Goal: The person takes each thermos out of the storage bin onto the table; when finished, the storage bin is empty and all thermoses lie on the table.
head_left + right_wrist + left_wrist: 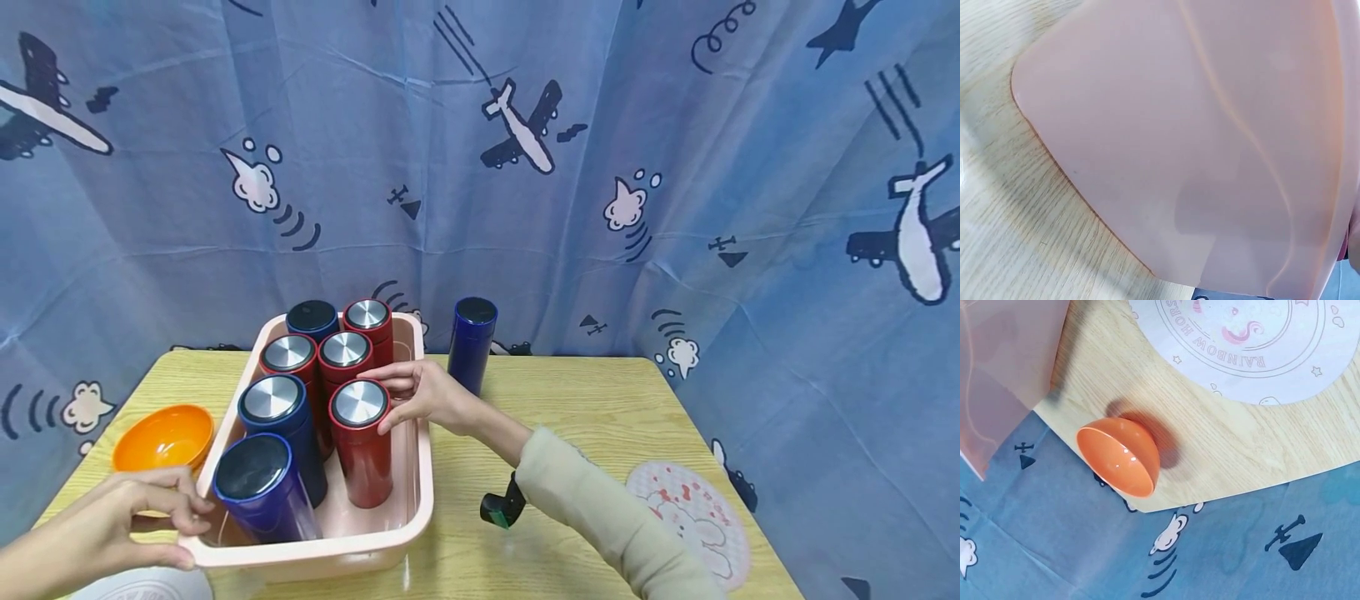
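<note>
On the pink bin [429, 492], front-left rim in curled grip of left hand [142, 510], gap along right wall; inside, seven bottles [347, 348], with front-right red bottle [363, 458] pinched by fingers of right hand [433, 396].

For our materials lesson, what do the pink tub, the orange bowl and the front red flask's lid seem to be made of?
Pink tub: probably plastic, smooth, softly shiny; its corners look moulded.
Orange bowl: plastic or glazed ceramic; glossy, with bright highlights inside.
Front red flask's lid: likely brushed metal on top; silvery, fan-shaped sheen.
</note>
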The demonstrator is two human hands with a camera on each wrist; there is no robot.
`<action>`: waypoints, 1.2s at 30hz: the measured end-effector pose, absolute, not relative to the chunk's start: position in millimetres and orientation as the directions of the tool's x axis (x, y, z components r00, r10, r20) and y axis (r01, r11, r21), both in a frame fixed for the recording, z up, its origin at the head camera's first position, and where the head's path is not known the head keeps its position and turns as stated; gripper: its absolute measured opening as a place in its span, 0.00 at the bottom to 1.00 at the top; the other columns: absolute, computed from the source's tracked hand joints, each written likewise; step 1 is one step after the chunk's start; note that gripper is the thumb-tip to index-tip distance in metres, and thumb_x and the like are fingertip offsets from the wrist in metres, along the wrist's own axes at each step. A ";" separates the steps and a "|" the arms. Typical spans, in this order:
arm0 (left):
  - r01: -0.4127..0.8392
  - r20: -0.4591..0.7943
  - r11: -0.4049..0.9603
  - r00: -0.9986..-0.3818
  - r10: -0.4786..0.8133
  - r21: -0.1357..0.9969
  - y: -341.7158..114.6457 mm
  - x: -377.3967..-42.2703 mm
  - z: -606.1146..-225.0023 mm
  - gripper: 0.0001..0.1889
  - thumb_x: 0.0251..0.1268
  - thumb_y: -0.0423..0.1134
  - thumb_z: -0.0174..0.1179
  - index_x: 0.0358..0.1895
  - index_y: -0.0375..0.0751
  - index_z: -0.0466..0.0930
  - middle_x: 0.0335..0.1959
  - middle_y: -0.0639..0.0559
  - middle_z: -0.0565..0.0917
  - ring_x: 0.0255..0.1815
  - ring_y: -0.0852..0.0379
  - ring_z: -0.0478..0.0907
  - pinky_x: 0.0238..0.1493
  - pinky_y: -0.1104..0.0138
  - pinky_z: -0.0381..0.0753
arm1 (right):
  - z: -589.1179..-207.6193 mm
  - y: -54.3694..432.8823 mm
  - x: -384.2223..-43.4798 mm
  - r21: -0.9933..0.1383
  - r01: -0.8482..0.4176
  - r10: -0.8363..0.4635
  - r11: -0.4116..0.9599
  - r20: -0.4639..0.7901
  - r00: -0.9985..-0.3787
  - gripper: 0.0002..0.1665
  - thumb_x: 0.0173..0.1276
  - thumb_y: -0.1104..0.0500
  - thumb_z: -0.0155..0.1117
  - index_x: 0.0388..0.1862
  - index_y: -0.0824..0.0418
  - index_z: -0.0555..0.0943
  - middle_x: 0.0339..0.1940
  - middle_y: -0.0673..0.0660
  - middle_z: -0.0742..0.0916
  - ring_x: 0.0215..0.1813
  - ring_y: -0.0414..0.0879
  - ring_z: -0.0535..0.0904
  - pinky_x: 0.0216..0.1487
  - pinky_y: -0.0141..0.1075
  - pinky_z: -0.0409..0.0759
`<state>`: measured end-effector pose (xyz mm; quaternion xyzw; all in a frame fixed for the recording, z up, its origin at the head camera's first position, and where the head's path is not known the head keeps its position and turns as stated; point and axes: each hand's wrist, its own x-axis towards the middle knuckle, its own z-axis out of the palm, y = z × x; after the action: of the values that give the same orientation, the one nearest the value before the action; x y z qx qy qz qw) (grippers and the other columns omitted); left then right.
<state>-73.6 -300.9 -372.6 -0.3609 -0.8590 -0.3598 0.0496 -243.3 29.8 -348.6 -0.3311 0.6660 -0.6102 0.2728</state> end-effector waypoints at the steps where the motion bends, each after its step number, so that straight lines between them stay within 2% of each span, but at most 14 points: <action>1: 0.655 0.344 0.480 -0.735 0.585 0.583 -300.8 -73.7 -372.5 0.19 0.40 0.30 0.75 0.33 0.60 0.80 0.35 0.63 0.79 0.36 0.67 0.76 0.36 0.82 0.75 | -348.1 30.3 -242.6 -0.994 -0.107 -0.770 0.036 0.041 -0.636 0.37 0.49 0.82 0.68 0.61 0.71 0.74 0.56 0.66 0.81 0.58 0.47 0.79 0.56 0.37 0.79; 5: 0.659 0.345 0.465 -0.728 0.593 0.591 -300.8 -73.6 -372.4 0.20 0.40 0.30 0.75 0.34 0.59 0.82 0.35 0.63 0.78 0.36 0.66 0.76 0.37 0.82 0.76 | -345.8 32.0 -240.0 -0.995 -0.097 -0.758 0.021 0.047 -0.651 0.37 0.49 0.82 0.67 0.61 0.71 0.74 0.55 0.66 0.82 0.57 0.47 0.80 0.54 0.38 0.80; 12: 0.601 0.279 0.448 -0.752 0.597 0.662 -304.0 -72.9 -372.5 0.18 0.45 0.29 0.72 0.37 0.57 0.84 0.37 0.61 0.79 0.37 0.66 0.76 0.34 0.77 0.81 | -343.1 33.3 -237.2 -0.997 -0.077 -0.734 0.022 0.036 -0.679 0.37 0.49 0.82 0.68 0.61 0.71 0.74 0.55 0.65 0.82 0.56 0.47 0.80 0.51 0.36 0.81; 21: 0.573 0.251 0.432 -0.758 0.602 0.697 -304.3 -73.1 -372.3 0.17 0.47 0.27 0.71 0.37 0.55 0.84 0.37 0.61 0.79 0.38 0.66 0.77 0.34 0.76 0.82 | -333.3 33.0 -234.4 -0.999 -0.038 -0.676 0.016 0.017 -0.737 0.37 0.48 0.83 0.68 0.61 0.71 0.74 0.54 0.67 0.82 0.55 0.48 0.81 0.52 0.37 0.81; 36: 0.583 0.270 0.392 -0.742 0.614 0.712 -304.3 -75.3 -374.4 0.18 0.47 0.25 0.70 0.37 0.55 0.83 0.38 0.60 0.79 0.40 0.65 0.78 0.34 0.75 0.82 | -311.0 33.3 -232.3 -1.000 -0.014 -0.642 0.022 -0.004 -0.767 0.38 0.48 0.82 0.68 0.61 0.68 0.75 0.55 0.65 0.82 0.56 0.48 0.80 0.51 0.35 0.81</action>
<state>-75.3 -304.3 -374.4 -0.3586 -0.8340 -0.4189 -0.0183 -232.3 33.3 -311.0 -0.2432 0.6737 -0.6555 0.2394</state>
